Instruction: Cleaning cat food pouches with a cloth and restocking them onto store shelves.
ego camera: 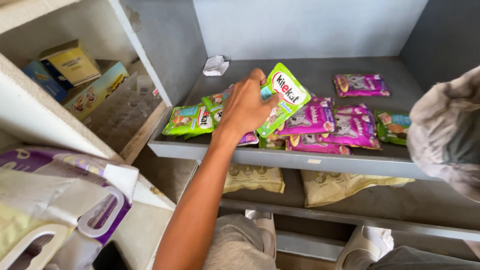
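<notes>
One hand shows clearly as we look down: our left hand [245,107] is stretched over the front edge of the grey shelf [320,160], fingers curled and closed on a green pouch [282,97], which it holds tilted, its top leaning toward the back wall. The pouch sits above the front-left part of the shelf, over other packs. Just left of the hand, more green pouches [187,120] lie flat at the shelf's front-left corner. To the right, purple pouches [330,125] spread in an overlapping cluster along the front edge, with one more purple pouch [361,85] lying apart nearer the back right. A small green packet [392,126] rests at the right end of the cluster. A crumpled white paper [216,65] sits in the back-left corner.

Our right hand is hidden; at the right edge we see only a bunched grey cloth [445,132], so we cannot tell its grip. On the lower shelf, two beige bags [330,185] lie flat.
</notes>
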